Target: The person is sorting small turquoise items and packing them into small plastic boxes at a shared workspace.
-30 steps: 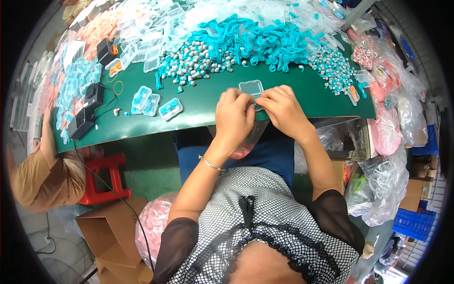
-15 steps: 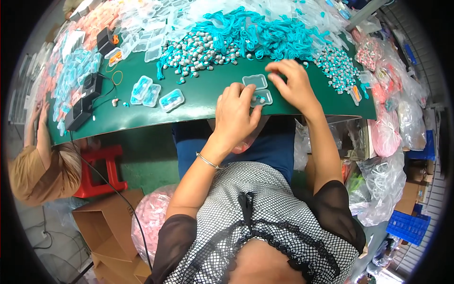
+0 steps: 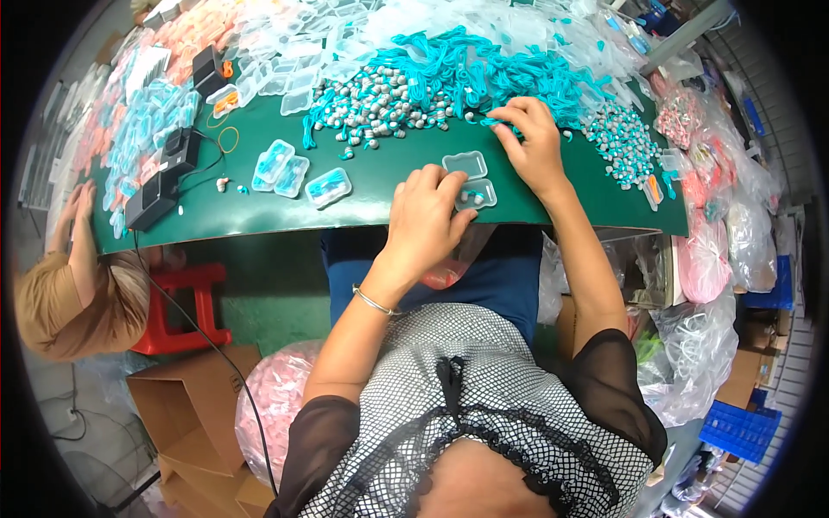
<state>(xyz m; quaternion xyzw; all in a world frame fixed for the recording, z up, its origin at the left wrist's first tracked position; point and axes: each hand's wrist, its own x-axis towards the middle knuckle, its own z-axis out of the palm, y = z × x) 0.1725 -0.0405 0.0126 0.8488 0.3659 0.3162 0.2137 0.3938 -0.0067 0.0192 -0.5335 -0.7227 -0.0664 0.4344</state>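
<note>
An open clear plastic box (image 3: 490, 195) lies near the table's front edge, its lid (image 3: 466, 165) folded back on the far side. A few small grey-and-teal plugs sit inside it. My left hand (image 3: 425, 209) grips the box's left side between thumb and fingers. Farther right, my right hand (image 3: 534, 145) pinches a teal cord (image 3: 490, 122) at the near edge of a heap of teal cords (image 3: 518, 73). To the left of that heap lies a pile of grey-and-teal plugs (image 3: 380, 99).
Closed, filled boxes (image 3: 329, 187) lie left of my hands. Black devices (image 3: 154, 200) with a cable stand farther left, near another person's hands (image 3: 82, 207). More small teal-and-grey pieces (image 3: 620, 138) are heaped at right. Clear empty boxes (image 3: 298, 82) cover the far side.
My right hand has moved from above the box toward the teal heap and now has a cord in its fingers. My left hand stays at the box. The view has shifted slightly.
</note>
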